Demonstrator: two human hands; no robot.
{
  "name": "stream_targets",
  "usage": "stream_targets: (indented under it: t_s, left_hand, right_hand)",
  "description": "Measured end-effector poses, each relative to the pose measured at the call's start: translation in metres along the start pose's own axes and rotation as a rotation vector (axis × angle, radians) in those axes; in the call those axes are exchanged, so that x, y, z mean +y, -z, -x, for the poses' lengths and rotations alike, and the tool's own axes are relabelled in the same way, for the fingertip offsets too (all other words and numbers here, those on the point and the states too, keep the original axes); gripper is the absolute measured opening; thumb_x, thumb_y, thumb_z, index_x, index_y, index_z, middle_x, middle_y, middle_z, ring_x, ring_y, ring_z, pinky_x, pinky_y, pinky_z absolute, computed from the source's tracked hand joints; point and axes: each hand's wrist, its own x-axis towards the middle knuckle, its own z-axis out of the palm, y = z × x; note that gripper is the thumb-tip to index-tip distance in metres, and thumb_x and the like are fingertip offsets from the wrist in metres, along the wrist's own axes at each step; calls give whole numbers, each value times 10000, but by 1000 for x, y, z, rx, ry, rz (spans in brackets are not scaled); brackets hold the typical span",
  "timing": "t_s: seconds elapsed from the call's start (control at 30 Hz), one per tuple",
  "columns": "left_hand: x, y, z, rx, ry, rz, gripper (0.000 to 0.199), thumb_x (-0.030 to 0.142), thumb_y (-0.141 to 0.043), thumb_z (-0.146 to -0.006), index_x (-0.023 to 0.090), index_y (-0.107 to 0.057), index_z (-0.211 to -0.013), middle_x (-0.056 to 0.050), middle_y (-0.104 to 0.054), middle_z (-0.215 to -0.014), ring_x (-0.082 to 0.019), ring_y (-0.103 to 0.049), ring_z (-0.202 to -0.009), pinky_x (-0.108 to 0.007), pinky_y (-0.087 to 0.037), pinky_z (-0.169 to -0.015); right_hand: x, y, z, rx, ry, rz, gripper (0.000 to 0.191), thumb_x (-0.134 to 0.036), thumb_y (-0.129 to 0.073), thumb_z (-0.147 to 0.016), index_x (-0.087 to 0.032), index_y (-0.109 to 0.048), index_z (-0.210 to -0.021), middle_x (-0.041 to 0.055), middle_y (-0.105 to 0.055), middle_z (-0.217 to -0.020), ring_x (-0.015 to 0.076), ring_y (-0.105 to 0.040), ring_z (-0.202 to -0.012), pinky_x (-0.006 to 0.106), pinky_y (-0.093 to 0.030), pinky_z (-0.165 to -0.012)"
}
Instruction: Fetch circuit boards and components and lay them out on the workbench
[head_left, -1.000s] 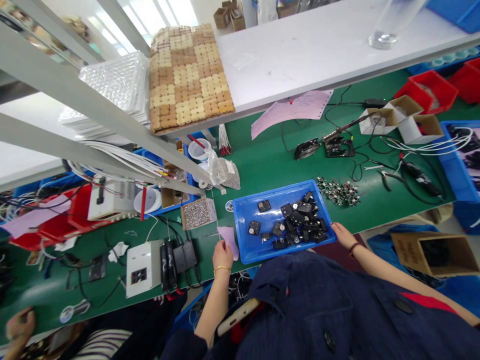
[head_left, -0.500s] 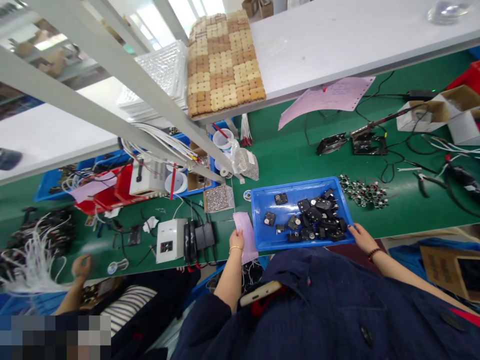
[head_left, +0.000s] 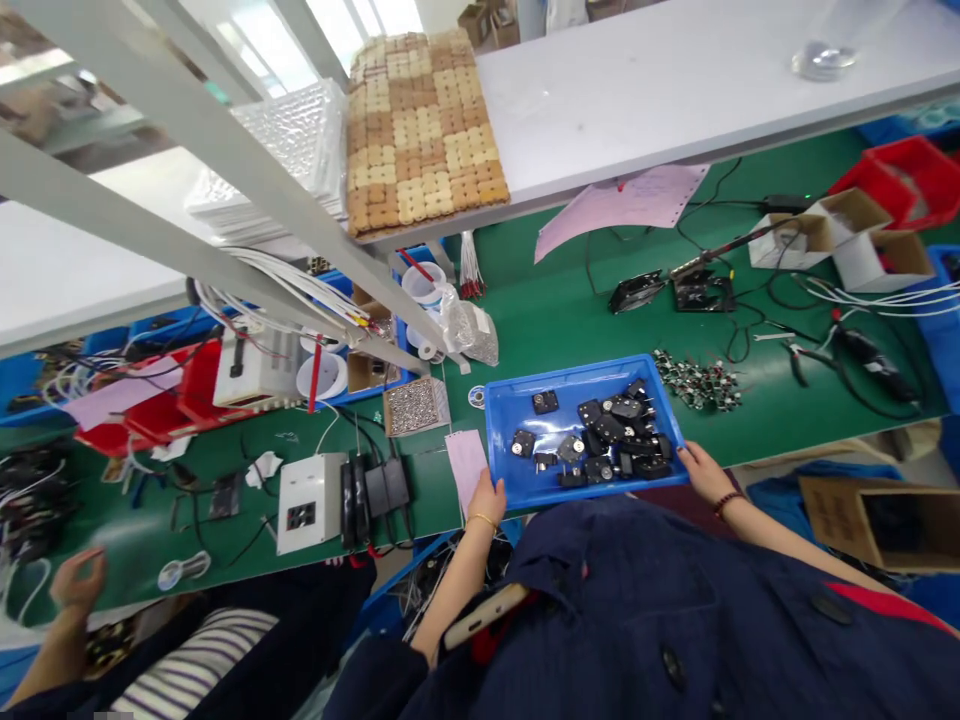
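Observation:
A shallow blue plastic tray [head_left: 493, 440] stands at the front edge of the green bench, holding several small black box-shaped parts [head_left: 611, 430], most of them heaped to the right. My right hand [head_left: 703, 472] grips the tray's front right corner, fingers closed on the rim. At the front left corner, my left hand [head_left: 487, 500] is closed against the tray's edge, its fingertips partly hidden. A pink paper sheet [head_left: 466, 465] lies just left of the tray, partly behind my left hand.
Small wired parts [head_left: 697, 382] lie in a pile right of the tray. Beyond are a soldering iron [head_left: 697, 262], pliers [head_left: 799, 365] and open cardboard boxes [head_left: 787, 245]. A grey-white box [head_left: 311, 500] stands left. A co-worker's hand [head_left: 79, 580] is far left. A shelf [head_left: 637, 90] overhangs the bench.
My left hand has moved right, from the pink sheet to the tray's front left corner. My right hand stays on the tray. The view has shifted, so the bench appears farther left.

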Motion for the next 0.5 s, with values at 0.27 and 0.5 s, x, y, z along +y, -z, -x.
stream_targets:
  t_s: [0.27,0.5]
  left_hand:
    - [11,33,25,24,-3,-113,606,301,-323,-1061,135,-146,-1616,-112,-380,-1527,-294,-494,-1312,-358,-380,-1081]
    - [20,40,29,-13,1,-191,624,298,-288,-1064,259,-68,-1646,-52,-381,-1534,-269,-506,-1307,-331,-384,-1080]
  right_hand:
    - [-27,26,39,-17,18,176,954,-733,-212,-580,-42,-561,-1137,214,-597,-1167,334,-540,-1091,384,-377,-994]
    - [-35,33,40,-14,8,179,552,-262,-343,-987,23,-428,-1451,157,-509,-1391,229,-510,-1240,286,-336,-1076]
